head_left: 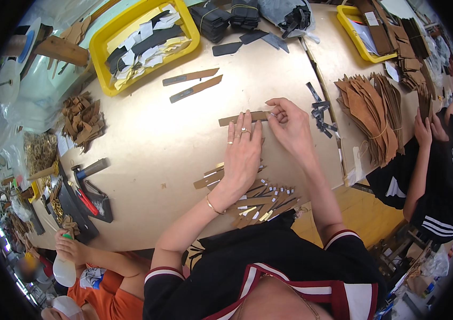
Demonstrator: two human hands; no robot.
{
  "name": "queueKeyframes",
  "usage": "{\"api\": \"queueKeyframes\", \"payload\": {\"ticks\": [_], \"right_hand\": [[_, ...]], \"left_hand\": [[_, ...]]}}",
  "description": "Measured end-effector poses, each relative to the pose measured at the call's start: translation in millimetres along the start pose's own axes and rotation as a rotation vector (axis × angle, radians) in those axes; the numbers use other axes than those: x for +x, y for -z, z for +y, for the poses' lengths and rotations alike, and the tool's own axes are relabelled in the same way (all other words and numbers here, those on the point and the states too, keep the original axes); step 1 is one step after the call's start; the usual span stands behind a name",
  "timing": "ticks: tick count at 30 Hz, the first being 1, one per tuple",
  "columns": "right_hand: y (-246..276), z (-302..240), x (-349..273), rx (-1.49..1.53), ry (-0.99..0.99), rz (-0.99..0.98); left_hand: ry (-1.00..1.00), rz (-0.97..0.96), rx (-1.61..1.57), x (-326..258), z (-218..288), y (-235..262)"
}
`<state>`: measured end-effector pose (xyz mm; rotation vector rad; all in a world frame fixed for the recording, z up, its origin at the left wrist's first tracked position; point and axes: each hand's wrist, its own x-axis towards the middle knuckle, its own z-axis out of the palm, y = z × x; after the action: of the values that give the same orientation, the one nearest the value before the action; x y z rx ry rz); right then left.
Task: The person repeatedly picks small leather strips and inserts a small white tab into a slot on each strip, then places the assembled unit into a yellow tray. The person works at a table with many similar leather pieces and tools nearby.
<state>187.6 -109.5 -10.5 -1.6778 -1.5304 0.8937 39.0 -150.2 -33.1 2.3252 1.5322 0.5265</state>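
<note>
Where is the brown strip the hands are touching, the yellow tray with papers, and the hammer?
brown strip (235, 119), head view, bare left part of the strip.
yellow tray (100, 53), head view, left rim.
hammer (92, 168), head view, its handle.

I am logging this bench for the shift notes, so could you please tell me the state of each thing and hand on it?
Left hand: open, pressed flat on the strip.
Right hand: fingertips pinching the strip's right end.
Thin brown leather strip: lying flat on the table.
Pile of short brown strips with white tabs: loose, fanned out.
Yellow plastic tray: full of dark and pale pieces.
Hammer: lying unused.
</note>
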Motion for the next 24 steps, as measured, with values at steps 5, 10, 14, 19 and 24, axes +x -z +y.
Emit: {"api": "queueKeyframes", "payload": {"ticks": [5, 10, 14, 19, 24], "right_hand": [[0, -4, -1, -0.030, -0.021, 0.008], [-3, -24, -7, -0.192, 0.102, 0.029], [-2, -34, -10, 0.116, 0.047, -0.136], [17, -18, 1, 0.047, -0.124, -0.090], [17, 1, 9, 0.057, -0.123, -0.109]], "left_hand": [[-0.027, -0.020, -0.019, -3, -6, -5], [-0.010, -0.089, -0.035, -4, -5, -3], [0.020, -0.132, -0.152, -6, -8, 3], [0.027, -0.070, -0.141, -4, -8, -1], [-0.002, -0.039, -0.139, -6, -10, -2]]}}
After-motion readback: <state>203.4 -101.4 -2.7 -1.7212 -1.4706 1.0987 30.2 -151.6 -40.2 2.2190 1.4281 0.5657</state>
